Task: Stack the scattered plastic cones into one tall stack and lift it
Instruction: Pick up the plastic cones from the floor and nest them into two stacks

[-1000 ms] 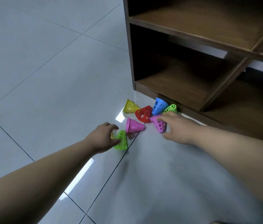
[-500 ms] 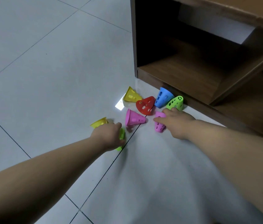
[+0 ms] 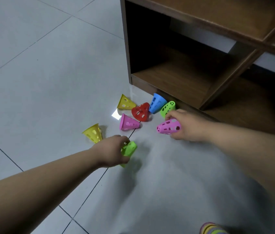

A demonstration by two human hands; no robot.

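Observation:
Small perforated plastic cones lie scattered on the tiled floor. My left hand (image 3: 112, 152) grips a green cone (image 3: 129, 149), its narrow end pointing up and to the right. My right hand (image 3: 186, 126) holds a pink cone (image 3: 168, 126) on its side, wide rim towards my palm. Loose on the floor lie a yellow cone (image 3: 93, 133), a second pink cone (image 3: 128, 123), a red cone (image 3: 141, 112), another yellow cone (image 3: 125, 103), a blue cone (image 3: 157, 103) and a second green cone (image 3: 167, 108) beside the shelf.
A brown wooden shelf unit (image 3: 175, 78) with open compartments stands on the floor right behind the cones. Grey floor tiles (image 3: 48, 73) stretch out to the left. A stack of multicoloured rims (image 3: 212, 228) shows at the bottom edge, mostly cut off.
My right hand has picked up the pink cone and drawn it back a little. My left hand has closed round the green cone and lifted it, uncovering the yellow cone to its left.

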